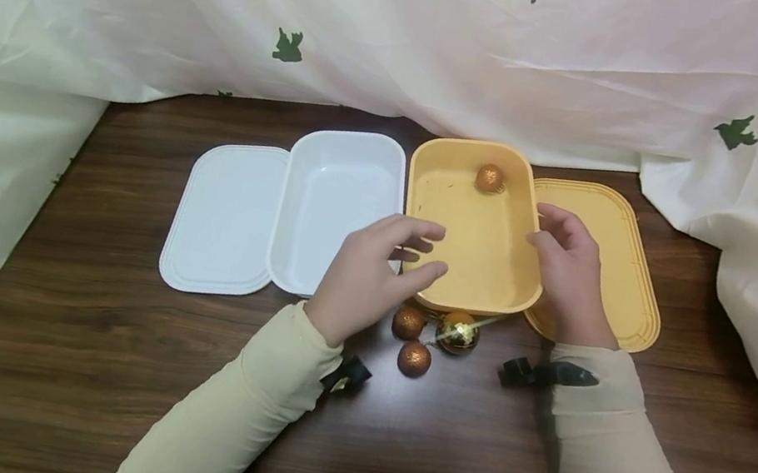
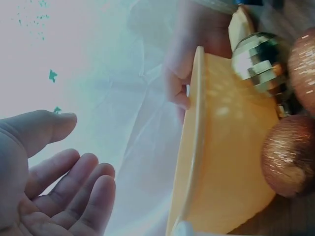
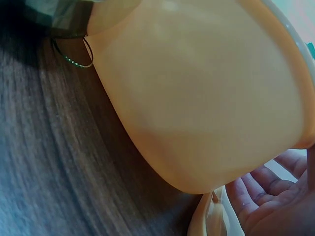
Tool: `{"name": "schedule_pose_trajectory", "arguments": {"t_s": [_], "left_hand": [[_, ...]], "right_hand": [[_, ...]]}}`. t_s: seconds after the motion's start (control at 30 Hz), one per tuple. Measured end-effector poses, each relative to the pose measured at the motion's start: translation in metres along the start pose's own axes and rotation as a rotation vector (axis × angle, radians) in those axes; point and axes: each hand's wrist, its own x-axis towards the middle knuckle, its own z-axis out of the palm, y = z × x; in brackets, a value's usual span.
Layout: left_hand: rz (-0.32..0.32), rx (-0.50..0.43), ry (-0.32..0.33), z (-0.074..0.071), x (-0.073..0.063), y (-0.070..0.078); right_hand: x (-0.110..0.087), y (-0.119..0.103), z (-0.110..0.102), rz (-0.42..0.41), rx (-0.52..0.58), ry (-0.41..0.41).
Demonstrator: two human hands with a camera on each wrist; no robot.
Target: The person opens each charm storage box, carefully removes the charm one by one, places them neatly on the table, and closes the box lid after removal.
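Note:
My left hand hovers over the left rim of the yellow plastic box, fingers and thumb spread apart with nothing between them. At the right rim of that box is my right hand, its thumb tip right at the edge and its fingers loosely bent along the outer wall. A glittery orange bauble lies inside the box near the far end. In front of the box sit two more orange baubles, a nearer one and a farther one, beside a mirrored gold bauble.
Left of the yellow box stands a white plastic box, with a white lid lying beside it. A yellow lid lies to the right, partly under my right hand. White cloth with green bird shapes hangs around the dark wooden table.

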Motion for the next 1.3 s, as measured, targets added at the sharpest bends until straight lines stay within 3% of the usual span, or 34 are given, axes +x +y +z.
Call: {"name": "schedule_pose_trajectory", "arguments": {"t_s": [0.23, 0.4, 0.73, 1.1, 1.3], "left_hand": [[-0.101, -0.187, 0.046, 0.005, 0.029, -0.004], [-0.175, -0.254, 0.078, 0.008, 0.05, -0.005], [-0.257, -0.24, 0.114, 0.016, 0.082, -0.01], [-0.265, -0.261, 0.157, 0.024, 0.108, -0.02], [-0.285, -0.29, 0.14, 0.033, 0.121, -0.025]], "right_hand": [[0.0, 0.001, 0.0, 0.0, 0.011, -0.003], [0.0, 0.001, -0.001, -0.002, 0.001, -0.009], [0.001, 0.002, 0.0, -0.008, 0.004, -0.007], [0.002, 0.003, 0.001, -0.004, 0.021, -0.012], [0.002, 0.003, 0.0, 0.003, 0.011, -0.017]]}}
